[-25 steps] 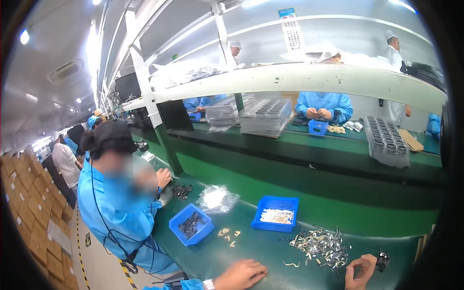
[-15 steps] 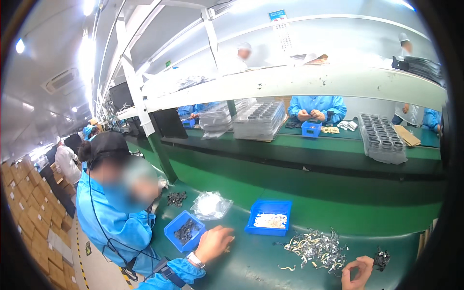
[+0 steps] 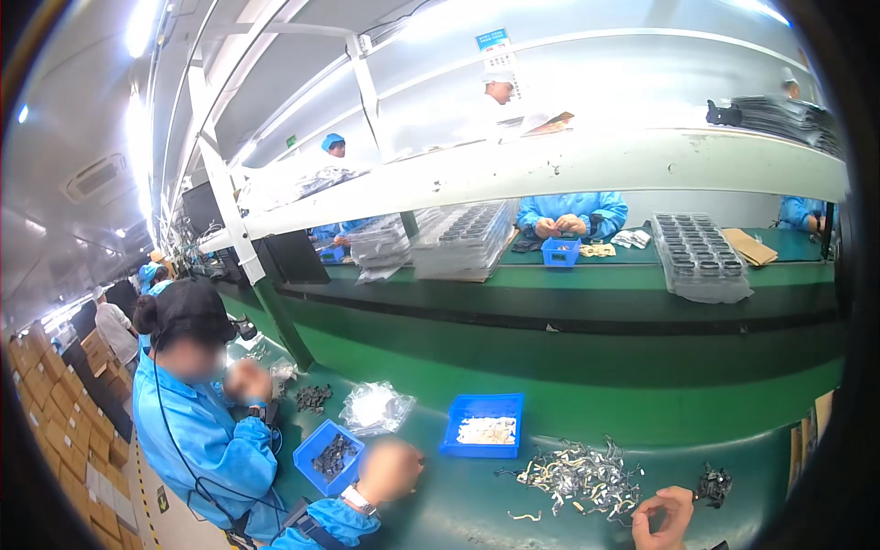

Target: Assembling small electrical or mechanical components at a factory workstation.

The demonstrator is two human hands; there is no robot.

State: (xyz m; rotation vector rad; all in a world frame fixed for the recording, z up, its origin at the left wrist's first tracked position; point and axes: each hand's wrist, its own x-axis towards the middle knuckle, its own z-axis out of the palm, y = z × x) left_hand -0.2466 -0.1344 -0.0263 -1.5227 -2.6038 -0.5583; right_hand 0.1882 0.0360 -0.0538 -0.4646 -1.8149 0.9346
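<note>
My left hand (image 3: 390, 469) is over the green bench, next to the blue bin of small black parts (image 3: 332, 458). It is smeared, so its fingers and anything in them cannot be made out. At the lower right, my right hand (image 3: 665, 515) has its fingers curled in toward the thumb in a pinch; whatever is between the tips is too small to name. It is beside a small heap of black pieces (image 3: 714, 486) and just below a loose pile of small white, yellow and black cable-like strips (image 3: 582, 477). A blue bin (image 3: 481, 401) holding pale pieces stands between the hands.
A clear plastic bag (image 3: 377, 408) and a scatter of black parts (image 3: 313, 398) lie left of centre. A co-worker in blue (image 3: 206, 440) sits close on my left. Beyond the bench, another green table holds stacked clear trays (image 3: 701, 257) under a white shelf beam (image 3: 596, 170).
The whole view has shifted, with bench things now lower and further left. The co-worker's hands are raised in front of them. My right hand keeps its curled shape.
</note>
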